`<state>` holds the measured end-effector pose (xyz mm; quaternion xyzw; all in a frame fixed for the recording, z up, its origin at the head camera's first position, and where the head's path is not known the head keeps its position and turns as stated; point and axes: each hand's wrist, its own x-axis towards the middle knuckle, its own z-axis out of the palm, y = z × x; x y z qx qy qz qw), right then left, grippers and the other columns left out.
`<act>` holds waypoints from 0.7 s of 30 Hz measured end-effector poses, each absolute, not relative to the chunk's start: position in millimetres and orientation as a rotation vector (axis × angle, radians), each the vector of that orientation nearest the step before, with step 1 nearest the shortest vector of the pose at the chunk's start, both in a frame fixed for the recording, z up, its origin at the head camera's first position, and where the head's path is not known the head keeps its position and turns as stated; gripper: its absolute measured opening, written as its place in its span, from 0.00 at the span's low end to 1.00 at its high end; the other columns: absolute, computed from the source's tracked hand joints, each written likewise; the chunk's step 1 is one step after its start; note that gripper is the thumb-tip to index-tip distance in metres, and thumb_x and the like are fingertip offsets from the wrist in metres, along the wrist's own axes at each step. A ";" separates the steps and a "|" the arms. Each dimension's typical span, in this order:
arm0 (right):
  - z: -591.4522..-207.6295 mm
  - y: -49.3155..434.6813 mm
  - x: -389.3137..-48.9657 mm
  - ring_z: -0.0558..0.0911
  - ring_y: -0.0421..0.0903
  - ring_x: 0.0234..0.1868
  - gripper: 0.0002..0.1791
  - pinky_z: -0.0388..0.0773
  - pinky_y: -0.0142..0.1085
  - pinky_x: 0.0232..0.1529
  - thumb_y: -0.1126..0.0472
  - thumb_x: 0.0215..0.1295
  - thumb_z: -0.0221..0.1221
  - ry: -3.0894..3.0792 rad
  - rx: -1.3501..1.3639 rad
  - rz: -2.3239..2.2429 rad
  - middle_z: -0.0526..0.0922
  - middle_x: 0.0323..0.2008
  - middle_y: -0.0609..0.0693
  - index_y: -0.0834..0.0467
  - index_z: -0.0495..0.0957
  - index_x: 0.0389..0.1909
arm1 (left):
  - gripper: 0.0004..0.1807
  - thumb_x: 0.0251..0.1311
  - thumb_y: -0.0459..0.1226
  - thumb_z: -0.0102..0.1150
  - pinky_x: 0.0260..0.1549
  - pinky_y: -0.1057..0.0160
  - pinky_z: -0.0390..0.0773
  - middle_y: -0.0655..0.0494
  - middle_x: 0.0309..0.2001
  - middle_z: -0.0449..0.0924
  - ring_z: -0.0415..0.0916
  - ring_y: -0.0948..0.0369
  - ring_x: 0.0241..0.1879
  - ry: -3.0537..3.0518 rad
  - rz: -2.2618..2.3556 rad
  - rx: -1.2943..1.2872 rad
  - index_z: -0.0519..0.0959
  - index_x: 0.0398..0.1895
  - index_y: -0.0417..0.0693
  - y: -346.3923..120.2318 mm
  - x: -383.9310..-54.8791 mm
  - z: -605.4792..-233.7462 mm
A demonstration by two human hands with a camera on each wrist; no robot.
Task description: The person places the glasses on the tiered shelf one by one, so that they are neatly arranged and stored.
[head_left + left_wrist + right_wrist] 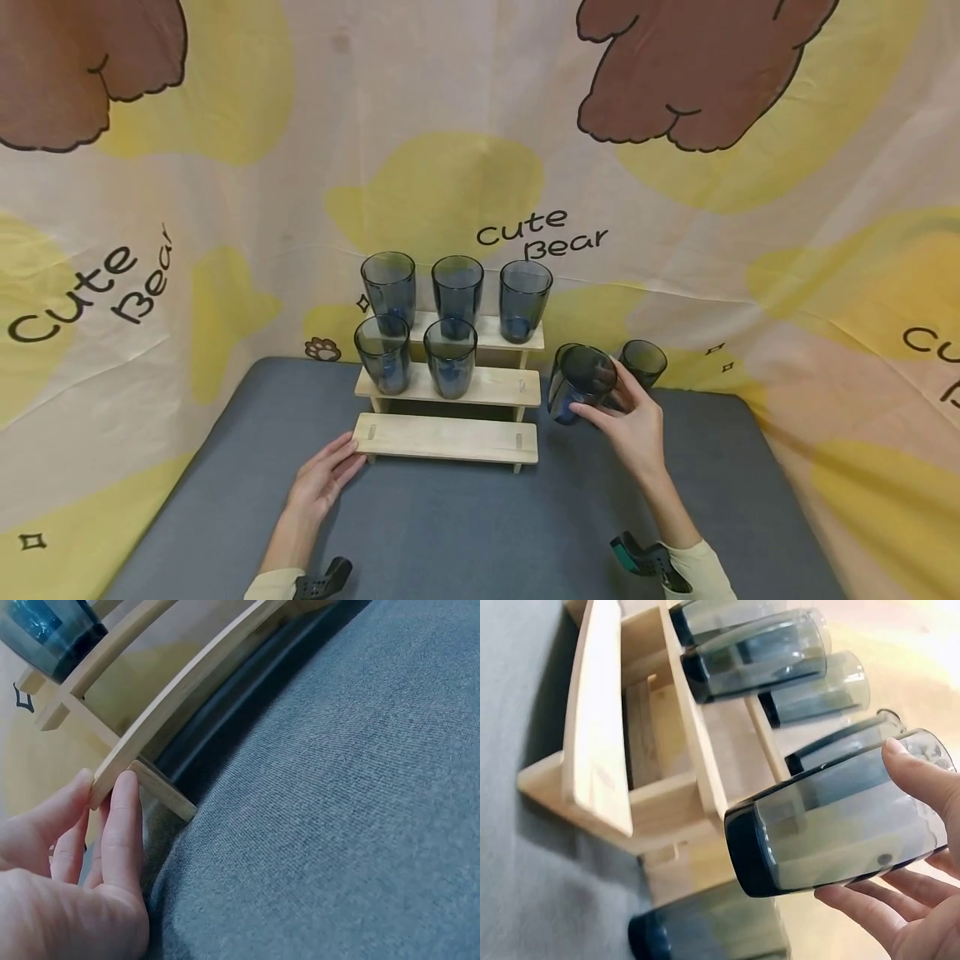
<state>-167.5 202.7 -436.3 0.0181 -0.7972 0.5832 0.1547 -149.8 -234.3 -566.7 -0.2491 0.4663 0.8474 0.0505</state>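
Observation:
My right hand (626, 417) holds a blue-grey glass tumbler (573, 392) in the air, just right of the wooden three-step stand (450, 437). In the right wrist view, thumb and fingers grip the tumbler (832, 821) near its rim, and it is tilted. My left hand (322, 479) pinches the left end of the stand's lowest step, thumb on the edge and fingers beneath, as the left wrist view shows. Two like tumblers stand on the middle step, at its left (382, 358) and centre (450, 362). Three more stand on the top step, including a right one (525, 304).
Another tumbler (647, 362) stands on the grey table at the back right, partly behind my right hand. A printed cloth (420, 192) hangs behind and around the table. Grey table surface (465, 533) extends in front of the stand.

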 end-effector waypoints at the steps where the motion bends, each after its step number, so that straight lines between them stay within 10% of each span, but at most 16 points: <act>1: -438.7 200.6 -171.0 0.77 0.57 0.59 0.47 0.84 0.26 0.44 0.65 0.47 0.76 -2.280 0.066 1.670 0.76 0.61 0.59 0.52 0.66 0.71 | 0.13 0.65 0.28 0.60 0.54 0.60 0.81 0.60 0.37 0.84 0.84 0.60 0.42 1.430 2.576 -0.759 0.84 0.35 0.58 -234.6 -149.4 -566.9; 21: -438.0 161.1 -207.9 0.79 0.55 0.57 0.49 0.85 0.42 0.48 0.58 0.45 0.78 -2.368 0.250 1.637 0.75 0.62 0.57 0.53 0.66 0.71 | 0.11 0.63 0.27 0.61 0.52 0.61 0.82 0.60 0.38 0.84 0.84 0.60 0.40 1.475 2.576 -0.760 0.83 0.42 0.53 -232.1 -149.2 -564.1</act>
